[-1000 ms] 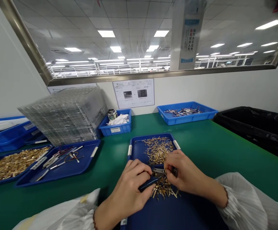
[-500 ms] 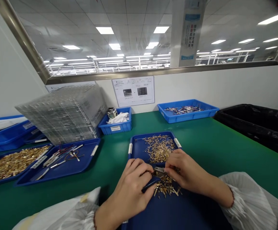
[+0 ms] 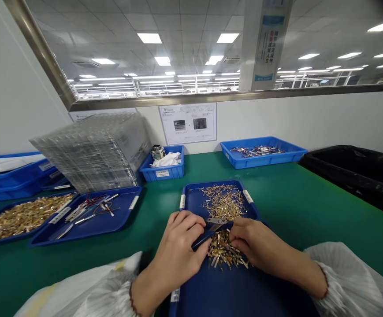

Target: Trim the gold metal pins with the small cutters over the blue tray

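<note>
My left hand is wrapped round a pair of blue-handled pliers, whose metal jaws point right and away from me. Just right of the jaws, my right hand is closed, its thumb and fingertips pressed together at a heap of small gold-coloured metal pins. Whatever those fingertips hold is hidden. The heap lies on the near blue tray. Past my hands, a second blue tray carries a pile of thin gold-coloured pins.
Left stand a tray of gold parts, a tray with wired pieces and stacked clear plastic trays. Behind are a small blue bin and a blue tray of slim parts. A black-lined bin stands right.
The plier jaws, which were close to my right fingertips, now sit apart from them and farther forward. My right fingertips have dropped toward the near heap. The view has shifted slightly.
</note>
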`<state>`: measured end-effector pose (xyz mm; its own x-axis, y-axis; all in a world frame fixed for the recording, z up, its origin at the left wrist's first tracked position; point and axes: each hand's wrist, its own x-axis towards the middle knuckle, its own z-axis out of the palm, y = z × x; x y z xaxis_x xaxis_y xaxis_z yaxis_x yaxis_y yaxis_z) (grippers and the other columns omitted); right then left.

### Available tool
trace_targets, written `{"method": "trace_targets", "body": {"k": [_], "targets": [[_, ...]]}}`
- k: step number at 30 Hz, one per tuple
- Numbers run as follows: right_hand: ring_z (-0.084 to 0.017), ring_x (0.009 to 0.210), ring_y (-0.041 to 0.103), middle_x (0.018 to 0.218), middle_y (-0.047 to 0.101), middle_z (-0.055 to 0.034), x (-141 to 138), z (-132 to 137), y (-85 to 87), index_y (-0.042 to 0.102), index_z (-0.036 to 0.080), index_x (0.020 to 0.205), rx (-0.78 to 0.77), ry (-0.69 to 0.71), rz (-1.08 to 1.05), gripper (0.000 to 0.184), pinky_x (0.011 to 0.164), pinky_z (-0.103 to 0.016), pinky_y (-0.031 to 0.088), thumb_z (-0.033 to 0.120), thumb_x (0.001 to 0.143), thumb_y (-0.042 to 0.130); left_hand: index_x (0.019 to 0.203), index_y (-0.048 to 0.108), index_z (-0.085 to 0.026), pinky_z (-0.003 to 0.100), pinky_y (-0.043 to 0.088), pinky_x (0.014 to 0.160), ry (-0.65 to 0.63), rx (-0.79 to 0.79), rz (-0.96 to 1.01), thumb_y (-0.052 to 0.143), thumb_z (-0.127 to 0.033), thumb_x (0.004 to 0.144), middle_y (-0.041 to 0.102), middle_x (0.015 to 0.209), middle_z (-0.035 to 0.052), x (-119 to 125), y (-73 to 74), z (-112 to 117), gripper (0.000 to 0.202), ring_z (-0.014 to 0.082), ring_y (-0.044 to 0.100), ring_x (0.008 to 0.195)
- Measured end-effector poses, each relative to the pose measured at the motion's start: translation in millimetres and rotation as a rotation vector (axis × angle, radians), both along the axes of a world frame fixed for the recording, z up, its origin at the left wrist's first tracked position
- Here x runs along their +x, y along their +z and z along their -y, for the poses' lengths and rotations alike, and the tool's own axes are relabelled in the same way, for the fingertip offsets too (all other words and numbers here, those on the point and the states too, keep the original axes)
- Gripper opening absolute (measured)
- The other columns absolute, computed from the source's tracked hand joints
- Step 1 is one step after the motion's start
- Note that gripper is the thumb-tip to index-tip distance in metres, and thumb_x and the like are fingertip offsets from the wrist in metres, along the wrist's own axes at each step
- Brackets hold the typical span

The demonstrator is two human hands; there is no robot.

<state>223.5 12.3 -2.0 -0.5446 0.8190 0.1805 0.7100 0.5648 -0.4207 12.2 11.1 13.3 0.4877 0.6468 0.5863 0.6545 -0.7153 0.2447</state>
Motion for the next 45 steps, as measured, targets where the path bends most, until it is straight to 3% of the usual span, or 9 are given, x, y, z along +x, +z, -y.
{"method": "trace_targets", "body": {"k": [8, 11, 18, 28, 42, 45], "targets": [[-0.013, 0.069, 0.056, 0.079, 0.056, -0.0004, 2.7, 1.9, 2.6, 0.056, 0.019, 0.077, -0.054, 0.026, -0.023, 0.012, 0.063, -0.023, 0.039, 0.009, 0.081, 0.049, 0.069, 0.061, -0.017, 0.040, 0.039, 0.076, -0.003, -0.051, -0.002, 0.059, -0.016, 0.074, 0.062, 0.080, 0.0033, 0.2, 1.6, 1.8, 0.005, 0.0208, 0.055, 0.079], [-0.012, 0.068, 0.056, 0.077, 0.055, -0.0003, 1.4, 2.4, -0.1, 0.058, 0.019, 0.073, -0.055, 0.060, -0.024, 0.015, 0.063, -0.023, 0.038, 0.011, 0.083, 0.049, 0.070, 0.061, -0.017, 0.041, 0.039, 0.076, -0.007, -0.065, -0.003, 0.060, -0.015, 0.073, 0.062, 0.081, 0.0033, 0.0, 1.4, 2.3, 0.004, 0.0212, 0.055, 0.080], [-0.011, 0.065, 0.052, 0.073, 0.056, 0.0001, 1.6, -1.0, 3.6, 0.056, 0.017, 0.073, -0.068, 0.078, -0.210, 0.016, 0.060, -0.021, 0.038, 0.006, 0.082, 0.048, 0.072, 0.061, -0.017, 0.041, 0.038, 0.077, -0.017, -0.089, -0.026, 0.061, -0.016, 0.073, 0.062, 0.083, 0.0033, -1.3, 0.0, 2.7, 0.002, 0.0216, 0.054, 0.081], [-0.010, 0.057, 0.049, 0.062, 0.054, 0.0024, 2.1, -0.8, 8.5, 0.056, 0.017, 0.075, -0.049, -0.060, -0.364, 0.015, 0.053, -0.020, 0.035, 0.009, 0.084, 0.047, 0.070, 0.057, -0.017, 0.040, 0.038, 0.077, -0.089, -0.163, -0.069, 0.061, -0.018, 0.075, 0.063, 0.082, 0.0024, -0.5, 2.8, 5.8, 0.006, 0.0213, 0.052, 0.082], [-0.009, 0.055, 0.049, 0.059, 0.056, 0.0034, 0.1, -1.5, 8.8, 0.060, 0.017, 0.073, -0.026, -0.015, -0.386, 0.015, 0.052, -0.020, 0.035, 0.010, 0.082, 0.051, 0.071, 0.058, -0.017, 0.038, 0.038, 0.074, -0.106, -0.158, -0.025, 0.061, -0.020, 0.076, 0.063, 0.084, 0.0027, 0.3, -0.1, 7.4, 0.006, 0.0204, 0.053, 0.081], [-0.010, 0.057, 0.051, 0.066, 0.060, 0.0024, 0.2, -2.8, 5.3, 0.061, 0.018, 0.081, -0.068, -0.019, -0.427, 0.010, 0.054, -0.020, 0.038, 0.011, 0.080, 0.054, 0.070, 0.058, -0.017, 0.037, 0.038, 0.071, -0.086, -0.165, -0.073, 0.059, -0.021, 0.077, 0.063, 0.083, 0.0030, 0.3, 1.0, 8.7, 0.008, 0.0199, 0.053, 0.077]]}}
